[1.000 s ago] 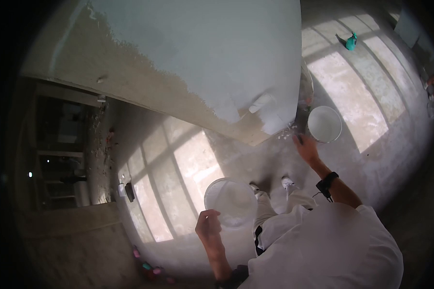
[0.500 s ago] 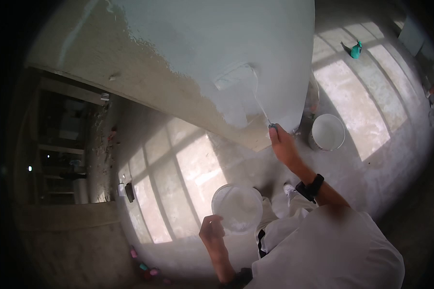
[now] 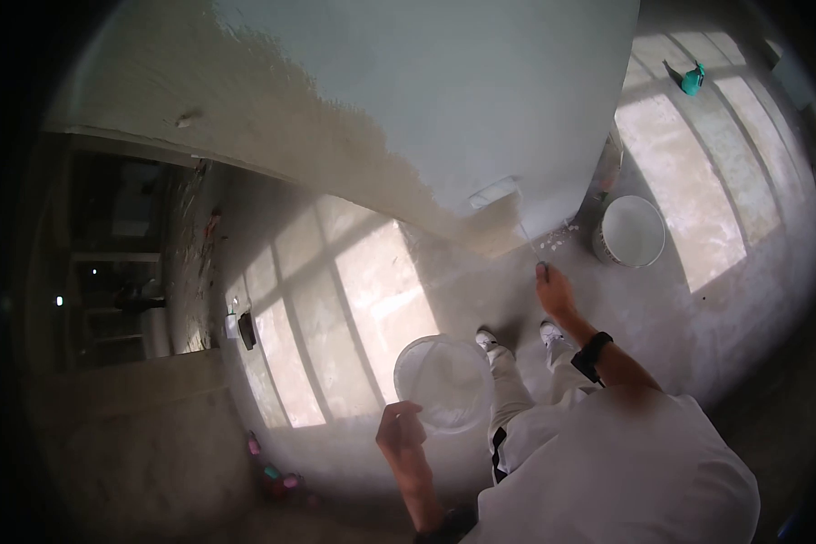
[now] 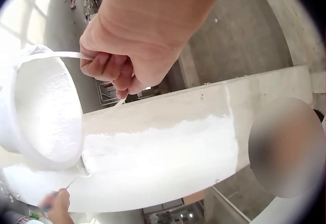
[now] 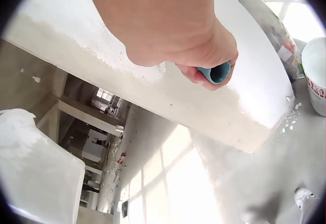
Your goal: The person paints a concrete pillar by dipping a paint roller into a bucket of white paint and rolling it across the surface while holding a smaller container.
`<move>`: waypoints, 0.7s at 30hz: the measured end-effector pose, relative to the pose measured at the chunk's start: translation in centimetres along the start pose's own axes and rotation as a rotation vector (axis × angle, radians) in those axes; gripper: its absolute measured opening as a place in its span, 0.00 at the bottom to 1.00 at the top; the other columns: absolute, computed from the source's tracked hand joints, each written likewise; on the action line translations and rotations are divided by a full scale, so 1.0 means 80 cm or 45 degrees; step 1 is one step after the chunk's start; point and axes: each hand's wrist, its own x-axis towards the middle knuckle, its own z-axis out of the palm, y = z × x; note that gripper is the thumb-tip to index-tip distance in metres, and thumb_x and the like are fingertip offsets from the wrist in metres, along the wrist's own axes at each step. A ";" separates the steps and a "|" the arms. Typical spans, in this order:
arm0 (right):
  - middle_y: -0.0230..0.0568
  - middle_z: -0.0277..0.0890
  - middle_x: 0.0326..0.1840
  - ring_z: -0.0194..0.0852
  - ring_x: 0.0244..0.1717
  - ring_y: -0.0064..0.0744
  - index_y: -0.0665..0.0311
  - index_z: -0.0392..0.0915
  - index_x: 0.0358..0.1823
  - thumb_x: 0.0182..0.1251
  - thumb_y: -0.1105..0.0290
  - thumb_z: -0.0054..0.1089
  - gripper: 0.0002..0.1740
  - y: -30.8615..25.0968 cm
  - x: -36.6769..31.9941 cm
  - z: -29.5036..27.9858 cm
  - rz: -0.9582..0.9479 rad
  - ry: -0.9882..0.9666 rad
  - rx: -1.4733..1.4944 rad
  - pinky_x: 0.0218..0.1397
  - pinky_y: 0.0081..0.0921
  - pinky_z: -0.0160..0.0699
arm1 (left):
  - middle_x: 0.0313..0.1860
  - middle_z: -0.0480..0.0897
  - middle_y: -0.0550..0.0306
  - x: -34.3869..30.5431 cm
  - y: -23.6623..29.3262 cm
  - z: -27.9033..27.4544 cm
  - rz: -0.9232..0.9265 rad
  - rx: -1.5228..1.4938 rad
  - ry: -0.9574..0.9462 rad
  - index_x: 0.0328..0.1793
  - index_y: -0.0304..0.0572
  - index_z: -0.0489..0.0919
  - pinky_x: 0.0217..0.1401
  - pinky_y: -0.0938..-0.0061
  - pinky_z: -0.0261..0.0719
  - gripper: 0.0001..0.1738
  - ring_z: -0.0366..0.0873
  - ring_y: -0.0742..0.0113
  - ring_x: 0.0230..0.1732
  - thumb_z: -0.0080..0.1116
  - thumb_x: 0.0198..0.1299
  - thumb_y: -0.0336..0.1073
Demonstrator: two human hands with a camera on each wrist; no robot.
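My right hand (image 3: pixel 558 292) grips the blue-green handle (image 5: pixel 218 73) of a paint roller. Its white roller head (image 3: pixel 494 192) lies against the wall (image 3: pixel 462 91), low down beside a bare patch near the bottom corner. Wet-looking white covers most of this wall, while a grey-beige strip runs along its lower edge. With curled fingers, my left hand (image 4: pixel 130 63) holds the thin white bail handle (image 4: pixel 56 55) of a white bucket (image 3: pixel 408 376). That bucket hangs tilted beside my legs, its inside coated with white.
A second white bucket (image 3: pixel 633 231) stands on the floor by the wall's right end, near scattered white chips (image 3: pixel 560 238). Farther off sits a green bag (image 3: pixel 692 79). Small coloured objects (image 3: pixel 272 472) lie at lower left. Sunlit window patches cross the floor.
The roller went up and left over the wall by half a second ago, then came back down and right to the lower corner. My left hand keeps holding the bucket's handle.
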 end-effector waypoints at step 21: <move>0.59 0.78 0.32 0.76 0.38 0.66 0.65 0.75 0.38 0.75 0.51 0.46 0.22 -0.102 -0.054 -0.068 -0.324 0.172 0.297 0.40 0.52 0.72 | 0.15 0.58 0.72 -0.053 0.010 -0.013 0.159 -0.092 0.035 0.34 0.38 0.77 0.21 0.78 0.42 0.12 0.48 0.84 0.17 0.53 0.70 0.36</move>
